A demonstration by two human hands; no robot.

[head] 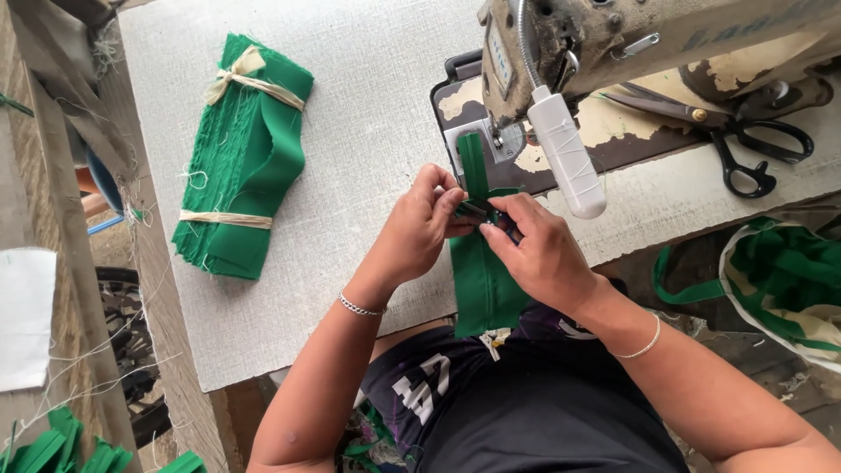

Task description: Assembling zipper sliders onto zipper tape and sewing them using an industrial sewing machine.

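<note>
- Green fabric strip [481,271]: plain bright green, folded narrow at its far end under the sewing machine [561,52], wider near end hanging off the table [368,105] edge.
- Left hand [419,229] pinches the strip's fold.
- Right hand [539,250] pinches beside it, fingers pressed together.
- Tied green fabric bundle [245,158] far left; scissors [736,140] right.

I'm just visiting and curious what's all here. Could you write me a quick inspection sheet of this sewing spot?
Surface: pale textured table, worn at the near edge.
Job's things: green fabric piece hanging off the table edge, its narrow strip under the sewing machine needle area.
Clutter: tied bundle of green fabric; black-handled scissors; bag of green scraps.
Grippers: left hand and right hand both pinch the fabric at the machine.
Cables: flexible lamp neck with white lamp.
Surroundings: loose threads and green offcuts on the floor.
</note>
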